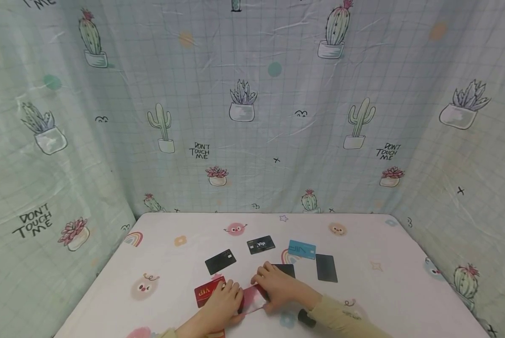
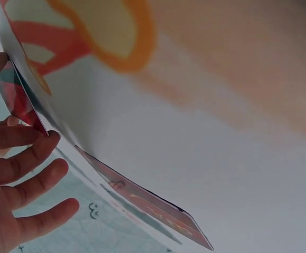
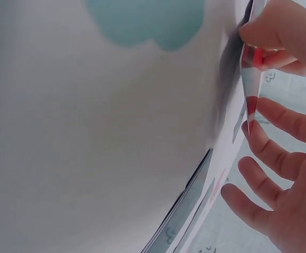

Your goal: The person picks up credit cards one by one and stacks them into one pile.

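Note:
A glossy pinkish card with dark red ends (image 1: 253, 299) is held between both hands just above the table. My left hand (image 1: 224, 300) pinches its left end; in the left wrist view the thumb and fingertips grip its red and teal edge (image 2: 18, 95). At the other end my right hand (image 1: 277, 287) pinches the card, and the right wrist view shows the thumb and fingers on its shiny side (image 3: 251, 79). A red VIP card (image 1: 205, 292) lies beside the left hand. Behind the right hand a black card (image 1: 287, 270) is partly hidden.
Farther back lie a plain black card (image 1: 220, 261), a black Vip card (image 1: 260, 244), a blue VIP card (image 1: 301, 249) and a dark card (image 1: 326, 268). A small dark object (image 1: 306, 318) is by the right sleeve. A red-gold card (image 1: 217, 334) shows under the left wrist.

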### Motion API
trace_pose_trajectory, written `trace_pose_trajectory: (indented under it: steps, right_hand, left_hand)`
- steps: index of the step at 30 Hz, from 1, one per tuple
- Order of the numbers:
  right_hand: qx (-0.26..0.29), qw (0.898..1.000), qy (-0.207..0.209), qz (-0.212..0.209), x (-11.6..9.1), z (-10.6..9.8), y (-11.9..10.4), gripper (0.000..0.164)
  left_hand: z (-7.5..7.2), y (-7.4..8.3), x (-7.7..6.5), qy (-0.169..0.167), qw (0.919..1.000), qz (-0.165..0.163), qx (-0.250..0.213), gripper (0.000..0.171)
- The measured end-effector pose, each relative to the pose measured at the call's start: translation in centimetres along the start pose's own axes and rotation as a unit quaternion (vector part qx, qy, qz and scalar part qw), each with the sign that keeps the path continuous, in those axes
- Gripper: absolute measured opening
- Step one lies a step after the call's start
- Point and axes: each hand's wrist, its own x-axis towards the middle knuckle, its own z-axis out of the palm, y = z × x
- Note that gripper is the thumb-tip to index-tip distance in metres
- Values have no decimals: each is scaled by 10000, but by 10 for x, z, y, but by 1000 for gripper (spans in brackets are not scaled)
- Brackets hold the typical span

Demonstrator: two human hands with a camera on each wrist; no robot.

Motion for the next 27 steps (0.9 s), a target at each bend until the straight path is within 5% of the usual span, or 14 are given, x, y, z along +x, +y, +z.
trace_pose_trajectory:
  steps: [18, 27]
  right_hand:
    - [89, 9996, 100, -251, -4, 1, 2, 50]
    - [-61, 9990, 259, -359, -4, 1, 3, 55]
  left_hand:
    - [-2, 1, -2, 384, 9986, -13, 355, 53]
    - [-1, 3, -2, 173, 9991, -133, 351, 54]
